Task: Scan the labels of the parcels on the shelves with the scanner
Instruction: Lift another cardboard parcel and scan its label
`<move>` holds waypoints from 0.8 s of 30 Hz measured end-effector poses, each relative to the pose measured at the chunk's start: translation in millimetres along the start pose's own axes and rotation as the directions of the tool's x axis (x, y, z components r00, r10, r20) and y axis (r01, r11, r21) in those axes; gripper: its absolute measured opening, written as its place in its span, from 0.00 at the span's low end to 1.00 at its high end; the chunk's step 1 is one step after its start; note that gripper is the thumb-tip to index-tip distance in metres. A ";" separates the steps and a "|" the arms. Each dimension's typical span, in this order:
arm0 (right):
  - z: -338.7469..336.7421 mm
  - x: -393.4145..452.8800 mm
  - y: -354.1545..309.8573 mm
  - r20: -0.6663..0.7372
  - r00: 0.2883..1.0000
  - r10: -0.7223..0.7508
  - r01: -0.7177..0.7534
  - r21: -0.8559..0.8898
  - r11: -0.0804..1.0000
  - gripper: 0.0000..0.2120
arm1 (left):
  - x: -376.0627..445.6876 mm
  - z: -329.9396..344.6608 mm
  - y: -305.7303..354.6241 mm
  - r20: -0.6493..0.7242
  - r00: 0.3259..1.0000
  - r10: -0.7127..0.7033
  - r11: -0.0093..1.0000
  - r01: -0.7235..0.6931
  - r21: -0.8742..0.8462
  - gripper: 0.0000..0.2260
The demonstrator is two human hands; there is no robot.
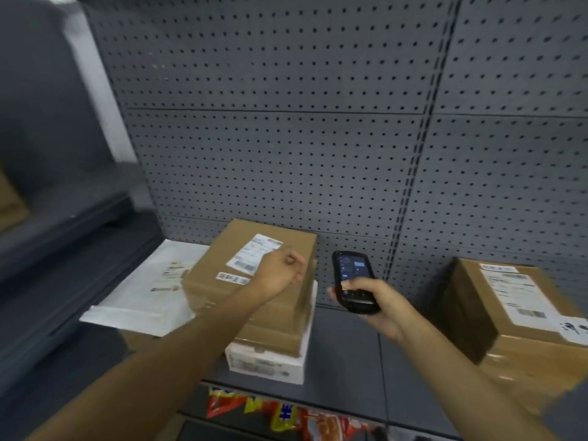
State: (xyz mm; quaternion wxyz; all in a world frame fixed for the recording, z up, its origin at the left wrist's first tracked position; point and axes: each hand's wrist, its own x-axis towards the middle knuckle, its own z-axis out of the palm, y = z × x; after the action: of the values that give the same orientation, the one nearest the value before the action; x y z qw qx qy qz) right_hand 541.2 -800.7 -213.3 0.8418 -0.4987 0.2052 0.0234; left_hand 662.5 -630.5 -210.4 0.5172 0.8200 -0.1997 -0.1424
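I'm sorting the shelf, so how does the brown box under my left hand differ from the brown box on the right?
The middle box sits stacked on a white box; the right box rests directly on the shelf. The left hand touches the middle box; nothing touches the right box. Both are brown cardboard with white labels on top.

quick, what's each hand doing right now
Left hand: rests on the top of the brown cardboard parcel, fingers curled at its right edge; whether it grips cannot be told.
Right hand: holding the black handheld scanner, thumb on its keys.
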 end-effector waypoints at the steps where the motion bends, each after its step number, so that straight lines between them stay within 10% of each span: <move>1: 16.5 4.9 5.8 0.011 1.000 0.007 -0.007 0.008 1.000 0.08 | -0.1 -21.6 -6.5 -0.052 0.999 0.016 1.000 -0.016 -0.003 0.14; 6: 74.3 23.4 30.7 0.013 1.000 0.017 -0.018 0.015 1.000 0.11 | 5.4 -105.7 -42.1 -0.282 0.956 0.083 0.987 -0.039 0.157 0.08; 11: 94.5 29.6 44.3 -0.013 1.000 0.001 -0.001 0.051 0.999 0.14 | 17.5 -143.8 -82.6 -0.316 0.939 -0.134 0.982 0.169 0.085 0.18; 18: 100.4 32.5 44.8 -0.053 0.999 0.012 -0.007 0.084 0.996 0.22 | 25.9 -159.0 -116.5 -0.101 0.899 -0.425 0.903 0.414 -0.114 0.31; 24: 101.6 31.8 46.2 -0.057 0.998 0.033 -0.028 0.078 0.997 0.20 | 32.1 -164.5 -124.0 0.253 0.847 -0.468 0.760 0.532 -0.374 0.17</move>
State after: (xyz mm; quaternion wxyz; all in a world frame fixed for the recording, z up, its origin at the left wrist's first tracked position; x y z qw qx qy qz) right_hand 591.8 -696.5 -220.8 0.8537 -0.4631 0.2378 0.0139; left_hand 785.5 -467.9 -253.7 0.6120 0.6959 0.0262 -0.3748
